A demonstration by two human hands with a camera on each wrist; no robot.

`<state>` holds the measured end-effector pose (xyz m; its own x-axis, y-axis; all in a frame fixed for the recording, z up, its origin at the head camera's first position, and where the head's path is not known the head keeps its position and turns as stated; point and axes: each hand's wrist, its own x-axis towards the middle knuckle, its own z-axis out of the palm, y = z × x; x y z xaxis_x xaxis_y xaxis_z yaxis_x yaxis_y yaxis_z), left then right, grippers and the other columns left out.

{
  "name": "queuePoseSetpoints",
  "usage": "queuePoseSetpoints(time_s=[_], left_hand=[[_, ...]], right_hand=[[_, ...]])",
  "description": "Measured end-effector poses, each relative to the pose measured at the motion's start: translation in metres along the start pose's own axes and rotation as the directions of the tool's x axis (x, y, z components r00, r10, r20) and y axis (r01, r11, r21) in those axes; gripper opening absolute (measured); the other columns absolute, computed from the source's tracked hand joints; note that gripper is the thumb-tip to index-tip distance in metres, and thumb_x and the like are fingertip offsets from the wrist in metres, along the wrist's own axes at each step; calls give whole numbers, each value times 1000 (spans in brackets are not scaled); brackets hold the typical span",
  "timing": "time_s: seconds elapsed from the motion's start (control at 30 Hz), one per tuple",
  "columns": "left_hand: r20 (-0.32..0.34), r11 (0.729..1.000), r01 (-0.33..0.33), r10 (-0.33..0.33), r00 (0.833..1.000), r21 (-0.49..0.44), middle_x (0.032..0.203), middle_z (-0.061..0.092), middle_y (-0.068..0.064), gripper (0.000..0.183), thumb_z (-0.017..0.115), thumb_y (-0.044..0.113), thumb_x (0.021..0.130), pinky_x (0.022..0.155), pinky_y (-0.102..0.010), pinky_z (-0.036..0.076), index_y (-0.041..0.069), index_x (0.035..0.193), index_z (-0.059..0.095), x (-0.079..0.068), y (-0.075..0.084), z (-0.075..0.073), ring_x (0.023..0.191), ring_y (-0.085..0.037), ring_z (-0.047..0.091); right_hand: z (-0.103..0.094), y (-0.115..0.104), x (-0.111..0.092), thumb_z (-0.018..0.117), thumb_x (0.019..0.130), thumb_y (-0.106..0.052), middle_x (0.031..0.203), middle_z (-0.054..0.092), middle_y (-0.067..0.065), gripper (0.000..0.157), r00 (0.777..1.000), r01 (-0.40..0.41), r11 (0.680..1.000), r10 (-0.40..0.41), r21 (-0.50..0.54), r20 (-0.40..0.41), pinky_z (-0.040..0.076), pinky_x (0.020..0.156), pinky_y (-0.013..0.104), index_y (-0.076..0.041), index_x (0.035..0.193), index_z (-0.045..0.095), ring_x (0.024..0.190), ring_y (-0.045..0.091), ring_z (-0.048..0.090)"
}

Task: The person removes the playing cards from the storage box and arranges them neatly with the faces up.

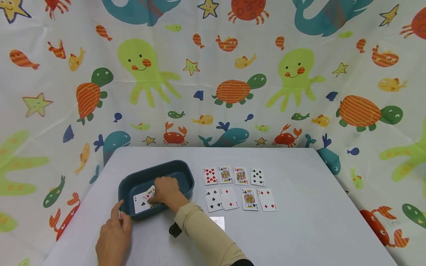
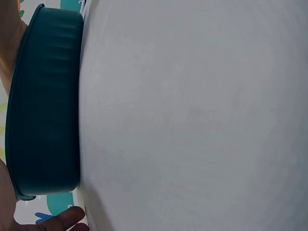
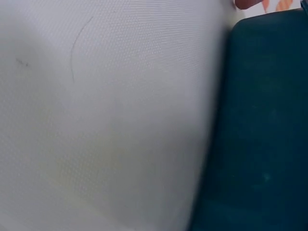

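Observation:
A dark teal plastic tub (image 1: 179, 164) stands on the left part of the table, with several loose playing cards (image 1: 139, 203) lying face up in it. My right hand (image 1: 168, 192) reaches into the tub from the front, its fingers curled and its thumb pinching at the cards; the fingertips are mostly hidden. At the tub's near left corner, my left hand (image 1: 114, 234) touches the wall with its straight fingers and thumb. The left wrist view has the tub's outer side (image 2: 45, 106) and some fingers (image 2: 62, 221) past its corner.
Right of the tub lie two rows of face-up cards, including a ten of hearts (image 1: 211, 176) and a king (image 1: 249, 199). Another card (image 1: 218, 222) is partly covered by my right sleeve (image 1: 206, 236). A patterned sea-animal cloth (image 1: 186, 85) hangs behind the white table (image 1: 309, 207).

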<state>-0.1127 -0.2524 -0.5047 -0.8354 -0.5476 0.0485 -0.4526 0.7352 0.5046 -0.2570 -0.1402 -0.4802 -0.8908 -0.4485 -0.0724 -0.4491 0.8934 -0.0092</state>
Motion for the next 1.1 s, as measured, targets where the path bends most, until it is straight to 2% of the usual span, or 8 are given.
queuePoseSetpoints(time_s=[0.1,0.2,0.37,0.47,0.57,0.67,0.77,1.1], left_hand=[[-5,1000,-12,12,1000,-3,85,60,-21,50,40,24,107,65,-56,50,13,156,34,0,-2,1,73,-33,55],[2,1000,-2,2,1000,-6,88,60,-22,51,39,25,107,68,-58,51,14,156,32,0,-2,1,76,-35,55],[11,1000,9,-9,1000,-2,94,61,-25,52,39,26,107,72,-60,50,15,157,31,0,-1,2,82,-39,56],[11,1000,3,-3,1000,-2,94,61,-25,52,39,26,107,71,-60,50,15,157,31,1,-1,2,82,-39,56],[15,1000,-1,1,1000,-4,94,61,-25,52,39,26,107,72,-60,50,15,157,31,1,-1,2,82,-39,56],[16,1000,-1,1,1000,-6,94,61,-25,52,40,25,107,72,-60,50,14,157,31,1,-1,2,81,-39,56],[11,1000,1,-1,1000,-4,92,61,-24,52,40,24,107,71,-60,50,14,157,31,-1,-1,2,80,-38,56],[20,1000,8,-8,1000,-2,93,61,-24,53,41,24,107,73,-60,51,14,158,30,-2,0,0,79,-37,55]], right_hand=[[2,-1,0,75,75,-73,86,65,-9,58,999,-41,999,41,31,5,48,62,27,-25,106,66,75,7,61],[3,4,1,75,75,-73,88,66,-10,61,1000,-23,997,24,79,-11,48,65,27,-24,111,65,76,7,61],[3,20,4,78,72,-73,116,63,-11,77,989,147,978,-147,146,-12,50,81,27,-27,132,60,100,5,58],[2,29,6,82,73,-67,139,55,-11,87,964,255,948,-265,191,29,49,97,27,-29,146,53,124,6,51],[0,35,7,86,76,-55,150,51,-10,87,934,324,914,-351,246,73,43,106,26,-28,151,50,135,8,48],[0,37,9,87,79,-45,151,52,-9,85,911,359,889,-400,283,102,39,110,23,-25,152,49,138,8,48],[1,39,9,87,80,-41,149,54,-10,81,902,372,882,-417,287,112,37,109,21,-25,151,51,136,7,49],[0,36,8,87,80,-44,144,57,-14,76,910,369,904,-399,217,115,40,105,21,-29,147,55,129,4,52]])
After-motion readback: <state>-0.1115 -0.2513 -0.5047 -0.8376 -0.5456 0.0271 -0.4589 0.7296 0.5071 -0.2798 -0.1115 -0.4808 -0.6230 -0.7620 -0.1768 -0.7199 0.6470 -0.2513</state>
